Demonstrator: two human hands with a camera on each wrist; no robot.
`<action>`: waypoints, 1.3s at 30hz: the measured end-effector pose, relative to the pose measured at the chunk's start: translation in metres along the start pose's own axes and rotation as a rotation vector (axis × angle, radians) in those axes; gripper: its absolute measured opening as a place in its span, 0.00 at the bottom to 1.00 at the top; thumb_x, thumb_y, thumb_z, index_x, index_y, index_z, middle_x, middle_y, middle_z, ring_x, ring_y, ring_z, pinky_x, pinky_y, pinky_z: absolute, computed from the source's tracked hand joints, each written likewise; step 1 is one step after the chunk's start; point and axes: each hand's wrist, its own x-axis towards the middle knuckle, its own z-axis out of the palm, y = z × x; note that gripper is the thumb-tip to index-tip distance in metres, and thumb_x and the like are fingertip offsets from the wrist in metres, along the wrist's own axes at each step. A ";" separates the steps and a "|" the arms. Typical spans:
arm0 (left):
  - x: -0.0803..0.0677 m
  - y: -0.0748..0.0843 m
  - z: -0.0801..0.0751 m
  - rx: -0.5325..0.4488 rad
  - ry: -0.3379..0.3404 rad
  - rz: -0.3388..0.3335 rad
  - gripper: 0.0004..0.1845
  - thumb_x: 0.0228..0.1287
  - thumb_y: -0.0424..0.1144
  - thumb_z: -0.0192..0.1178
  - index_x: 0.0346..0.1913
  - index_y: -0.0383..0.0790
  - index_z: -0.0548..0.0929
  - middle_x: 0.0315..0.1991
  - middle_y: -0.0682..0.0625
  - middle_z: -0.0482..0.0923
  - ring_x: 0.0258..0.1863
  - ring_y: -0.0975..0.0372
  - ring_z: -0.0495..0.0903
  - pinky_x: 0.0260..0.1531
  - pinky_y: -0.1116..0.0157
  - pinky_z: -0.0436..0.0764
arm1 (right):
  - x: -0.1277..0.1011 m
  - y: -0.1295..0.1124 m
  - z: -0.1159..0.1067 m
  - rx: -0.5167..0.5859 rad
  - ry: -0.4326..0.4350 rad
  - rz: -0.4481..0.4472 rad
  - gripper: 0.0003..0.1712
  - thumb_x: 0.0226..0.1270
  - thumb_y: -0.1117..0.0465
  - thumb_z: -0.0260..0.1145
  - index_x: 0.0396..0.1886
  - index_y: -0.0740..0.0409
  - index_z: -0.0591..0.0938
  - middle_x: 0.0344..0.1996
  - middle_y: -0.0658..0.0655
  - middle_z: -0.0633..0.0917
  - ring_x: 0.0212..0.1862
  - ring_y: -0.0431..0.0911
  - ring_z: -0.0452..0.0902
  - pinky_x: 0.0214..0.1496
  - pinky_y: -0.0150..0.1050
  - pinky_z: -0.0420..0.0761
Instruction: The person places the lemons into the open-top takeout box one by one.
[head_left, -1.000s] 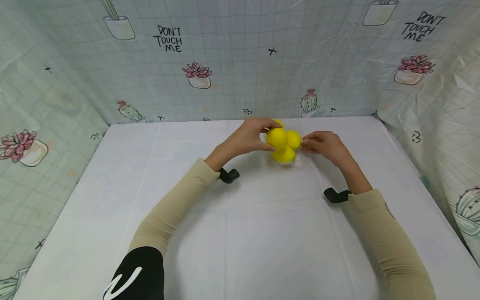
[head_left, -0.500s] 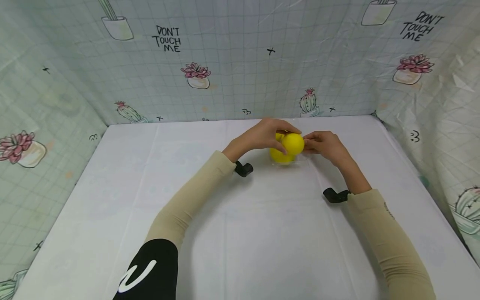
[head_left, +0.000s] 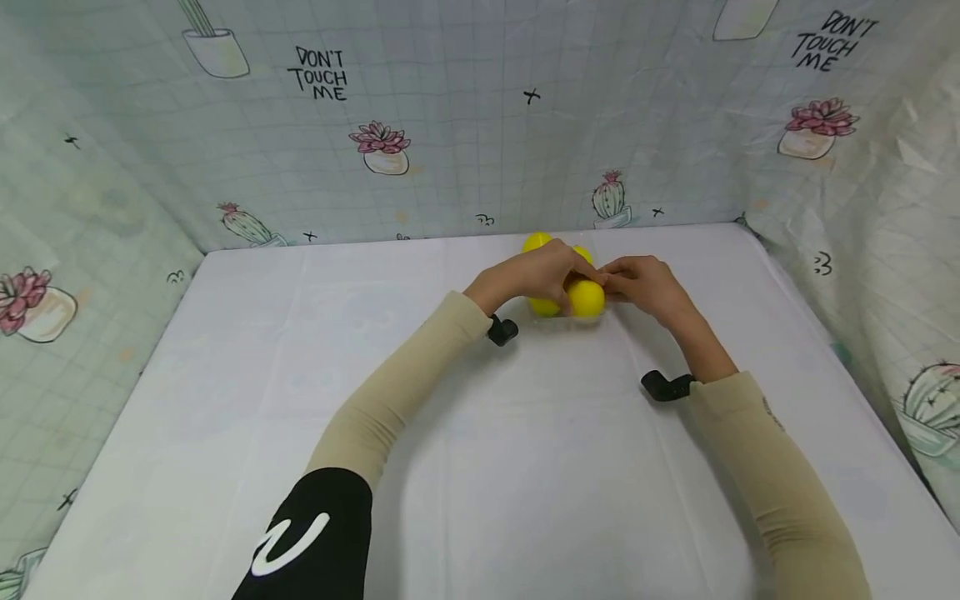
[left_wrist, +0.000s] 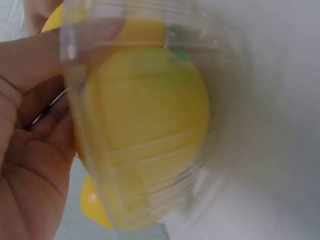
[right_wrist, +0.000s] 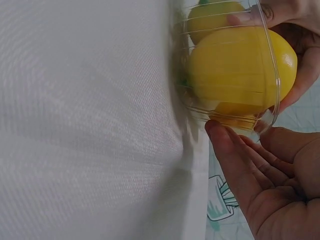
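clear tub: barely shows from my head view, just a faint rim on the cloth; its far side is blurred in the left wrist shot
lemons: I can't get a sure count; the left hand covers part of the pile and the tub wall smears them on both wrist views
left hand fingers: tips hidden behind the fruit from above; cut off by the frame edge on the left wrist cam
right hand: fingertips hidden at the tub; can't tell if it's pinching the rim or just touching
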 end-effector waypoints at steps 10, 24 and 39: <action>-0.005 0.003 -0.005 -0.001 -0.021 0.054 0.31 0.64 0.45 0.72 0.68 0.43 0.78 0.59 0.53 0.82 0.54 0.64 0.76 0.59 0.73 0.72 | 0.001 -0.001 0.000 -0.020 -0.005 0.017 0.27 0.81 0.48 0.56 0.65 0.65 0.78 0.59 0.68 0.83 0.56 0.57 0.83 0.61 0.51 0.81; 0.001 -0.017 -0.019 -0.086 -0.113 0.041 0.24 0.67 0.39 0.69 0.65 0.46 0.82 0.61 0.53 0.81 0.59 0.64 0.76 0.62 0.73 0.72 | 0.000 -0.003 0.002 -0.021 0.016 -0.012 0.27 0.81 0.49 0.57 0.63 0.66 0.79 0.56 0.68 0.84 0.55 0.57 0.84 0.62 0.52 0.81; -0.015 -0.013 -0.015 -0.045 -0.020 0.084 0.27 0.64 0.49 0.71 0.64 0.45 0.83 0.59 0.56 0.82 0.59 0.65 0.76 0.65 0.72 0.69 | -0.001 -0.004 0.002 -0.033 0.014 -0.032 0.26 0.80 0.49 0.58 0.61 0.66 0.80 0.54 0.67 0.85 0.53 0.57 0.85 0.60 0.52 0.82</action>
